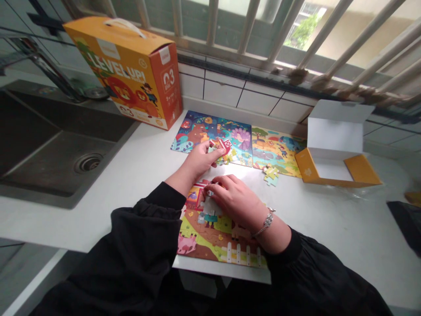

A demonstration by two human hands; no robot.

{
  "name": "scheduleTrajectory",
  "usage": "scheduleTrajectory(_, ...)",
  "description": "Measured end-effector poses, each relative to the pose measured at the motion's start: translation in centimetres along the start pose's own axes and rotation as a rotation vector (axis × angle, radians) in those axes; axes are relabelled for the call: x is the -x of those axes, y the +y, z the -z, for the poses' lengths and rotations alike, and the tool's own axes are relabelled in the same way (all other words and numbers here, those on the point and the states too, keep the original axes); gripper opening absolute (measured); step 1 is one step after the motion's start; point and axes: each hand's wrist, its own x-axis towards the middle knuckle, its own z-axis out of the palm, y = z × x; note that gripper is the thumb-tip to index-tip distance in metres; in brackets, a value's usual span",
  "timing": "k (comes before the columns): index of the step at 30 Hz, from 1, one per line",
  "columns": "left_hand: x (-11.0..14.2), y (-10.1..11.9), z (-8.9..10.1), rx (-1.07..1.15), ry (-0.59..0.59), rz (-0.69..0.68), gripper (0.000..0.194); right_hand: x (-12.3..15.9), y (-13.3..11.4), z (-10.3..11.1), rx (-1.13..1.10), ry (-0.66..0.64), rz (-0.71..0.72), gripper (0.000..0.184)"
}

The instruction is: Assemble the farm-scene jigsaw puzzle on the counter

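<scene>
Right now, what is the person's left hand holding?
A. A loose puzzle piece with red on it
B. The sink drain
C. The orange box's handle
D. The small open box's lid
A: the left hand grips a loose puzzle piece with red on it, above the finished puzzles by the wall.

Daylight from the barred window (296, 30), bright white countertop (138, 175), dim sink (49, 145), bent edges, slight softness

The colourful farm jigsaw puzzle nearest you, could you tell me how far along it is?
Done: the colourful farm jigsaw puzzle is mostly joined. In hand: the right hand presses a piece at its top; the left hand holds a red-and-white piece. Left: the loose pieces.
</scene>
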Motion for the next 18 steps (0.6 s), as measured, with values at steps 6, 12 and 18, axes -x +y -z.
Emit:
scheduleTrajectory(6,0.8,1.7,0.5,0.259,0.012,0.063,0.033,0.0,-0.1,0.3,-0.050,0.026,-0.038,0.021)
scheduleTrajectory(12,2.6,4.1,3.9,0.286,-0.150,0.380,0.031,0.1,0.1,0.1,-0.080,0.034,-0.033,0.022)
scheduleTrajectory(18,3.2,4.7,4.6,0.180,-0.181,0.438,0.030,0.1,0.2,0.1,-0.065,0.024,0.000,0.020)
